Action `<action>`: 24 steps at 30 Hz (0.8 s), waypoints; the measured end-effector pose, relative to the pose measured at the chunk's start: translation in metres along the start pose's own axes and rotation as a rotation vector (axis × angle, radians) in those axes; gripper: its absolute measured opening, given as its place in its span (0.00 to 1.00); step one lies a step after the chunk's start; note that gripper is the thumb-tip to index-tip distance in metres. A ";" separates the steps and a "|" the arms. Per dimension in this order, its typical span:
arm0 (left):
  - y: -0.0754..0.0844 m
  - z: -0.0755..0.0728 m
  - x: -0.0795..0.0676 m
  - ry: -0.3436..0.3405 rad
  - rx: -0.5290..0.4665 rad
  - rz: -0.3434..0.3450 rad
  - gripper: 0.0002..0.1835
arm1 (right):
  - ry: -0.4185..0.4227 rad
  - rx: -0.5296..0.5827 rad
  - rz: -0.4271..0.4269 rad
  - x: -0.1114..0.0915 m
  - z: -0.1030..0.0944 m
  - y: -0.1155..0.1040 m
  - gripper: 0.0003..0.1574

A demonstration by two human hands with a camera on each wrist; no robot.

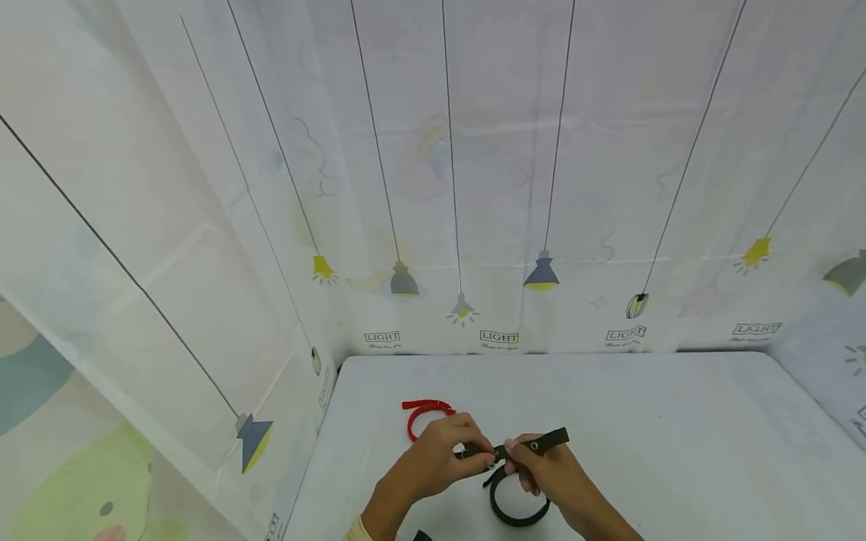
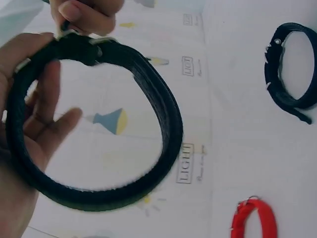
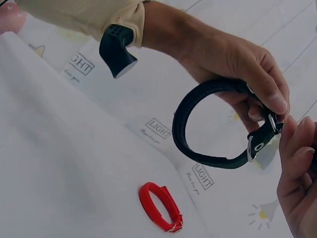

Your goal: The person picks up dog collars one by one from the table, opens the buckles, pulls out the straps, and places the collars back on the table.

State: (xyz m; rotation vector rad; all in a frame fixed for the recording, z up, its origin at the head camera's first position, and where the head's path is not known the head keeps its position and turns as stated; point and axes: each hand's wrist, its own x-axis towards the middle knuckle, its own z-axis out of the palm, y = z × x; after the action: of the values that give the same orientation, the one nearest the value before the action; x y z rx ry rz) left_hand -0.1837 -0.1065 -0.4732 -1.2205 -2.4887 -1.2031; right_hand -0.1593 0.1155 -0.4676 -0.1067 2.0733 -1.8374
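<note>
So, biggest stuff first: a lamp-print backdrop (image 1: 501,210) hangs behind and beside a white desk (image 1: 676,428). Over the desk, the left hand (image 1: 446,454) and right hand (image 1: 551,473) nearly meet, both pinching the same black collar (image 2: 91,200), held up between them. From the head view its strap runs crosswise, left to right, slanting a bit toward the far edge at the right. Neither hand is really nearer, since both are on it; the loop sits on the left hand's side, and a free end (image 1: 558,436) pokes out past the right hand.

A second black collar (image 1: 517,521) lies below, closer to the person, and a red collar (image 3: 147,201) lies beyond the left hand.

Smallest but key imo: the metal buckle (image 3: 272,123), right between the two sets of fingertips. Can't tell how the strap's threaded there.
</note>
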 end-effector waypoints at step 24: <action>0.008 -0.005 0.000 0.122 0.439 0.078 0.02 | 0.090 -0.081 -0.189 -0.008 0.018 -0.009 0.22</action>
State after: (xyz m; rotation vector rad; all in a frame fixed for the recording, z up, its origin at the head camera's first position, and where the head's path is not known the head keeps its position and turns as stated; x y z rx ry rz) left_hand -0.1797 -0.1067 -0.4653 -1.0762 -2.4110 -0.6394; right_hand -0.1483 0.0995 -0.4582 -0.2531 2.2688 -1.8971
